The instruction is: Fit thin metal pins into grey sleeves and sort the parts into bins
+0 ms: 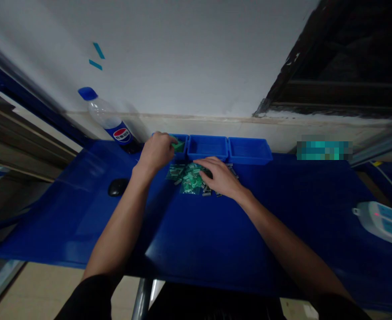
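My left hand (157, 151) is curled at the left blue bin (181, 141), its fingers closed round a small green part (178, 146) over the bin's rim. My right hand (217, 175) lies on a pile of small green and grey parts (189, 178) on the blue table (216, 240), fingers bent down onto the pile. What the right fingers hold, if anything, is hidden. A middle blue bin (208, 147) and a right blue bin (249, 150) stand just behind the pile.
A plastic cola bottle (107, 118) with a blue cap leans at the back left. A dark computer mouse (117, 186) lies left of my left forearm. A white power strip (384, 222) sits at the right edge. A white wall rises behind the bins.
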`<state>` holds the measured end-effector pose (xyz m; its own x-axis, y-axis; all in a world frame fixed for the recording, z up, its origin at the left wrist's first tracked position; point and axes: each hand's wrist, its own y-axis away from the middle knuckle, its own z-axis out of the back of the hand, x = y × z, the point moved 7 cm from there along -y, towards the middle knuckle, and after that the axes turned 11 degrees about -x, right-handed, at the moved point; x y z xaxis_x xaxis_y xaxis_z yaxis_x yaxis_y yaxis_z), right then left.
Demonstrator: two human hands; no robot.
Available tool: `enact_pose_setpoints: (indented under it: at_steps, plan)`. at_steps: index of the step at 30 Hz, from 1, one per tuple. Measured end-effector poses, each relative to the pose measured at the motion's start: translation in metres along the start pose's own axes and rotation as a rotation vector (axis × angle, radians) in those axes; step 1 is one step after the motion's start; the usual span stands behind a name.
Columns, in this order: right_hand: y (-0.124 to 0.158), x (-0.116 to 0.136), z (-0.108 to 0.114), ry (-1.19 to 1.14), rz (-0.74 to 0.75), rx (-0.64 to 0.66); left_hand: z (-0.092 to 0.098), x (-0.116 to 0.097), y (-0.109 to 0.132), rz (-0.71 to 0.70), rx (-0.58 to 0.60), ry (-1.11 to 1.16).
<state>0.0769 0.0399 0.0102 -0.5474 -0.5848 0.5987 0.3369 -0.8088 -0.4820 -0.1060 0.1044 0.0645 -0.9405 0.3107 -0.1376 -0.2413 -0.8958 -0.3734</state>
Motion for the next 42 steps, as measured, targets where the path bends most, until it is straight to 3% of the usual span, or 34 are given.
enact_pose_setpoints:
  at_steps: [2,5,10,14,17,22,30,34,39,40,42]
  plan:
    - [0.004,0.002,-0.010,0.070,0.047,0.060,0.000,-0.011,0.000,-0.118,0.054,0.139]
    - [0.006,-0.004,-0.014,0.174,0.014,0.062,-0.012,-0.026,0.007,-0.248,0.229,0.248]
    - [0.004,-0.009,0.002,0.120,-0.030,-0.103,-0.030,-0.039,0.015,-0.288,0.391,0.270]
    - [-0.001,-0.019,0.022,-0.166,-0.203,-0.333,-0.021,-0.044,0.009,-0.251,0.269,0.361]
    - [-0.004,-0.032,0.026,-0.420,-0.390,-0.406,-0.009,-0.044,0.005,-0.146,0.177,0.567]
    - [-0.007,-0.043,0.027,-0.604,-0.520,-0.421,0.004,-0.044,0.004,-0.050,0.105,0.743]
    - [-0.007,-0.041,0.027,-0.703,-0.555,-0.331,0.004,-0.057,0.009,-0.029,0.211,0.837]
    - [-0.007,-0.038,0.025,-0.702,-0.530,-0.294,0.020,-0.045,0.006,-0.051,0.079,0.655]
    - [-0.006,-0.034,0.020,-0.689,-0.513,-0.235,0.035,0.003,-0.001,0.079,-0.212,0.223]
    - [-0.006,-0.031,0.020,-0.668,-0.493,-0.221,0.033,0.012,-0.002,0.106,-0.232,0.162]
    - [-0.007,-0.023,0.022,-0.562,-0.396,-0.169,0.020,0.024,-0.002,0.129,-0.160,0.081]
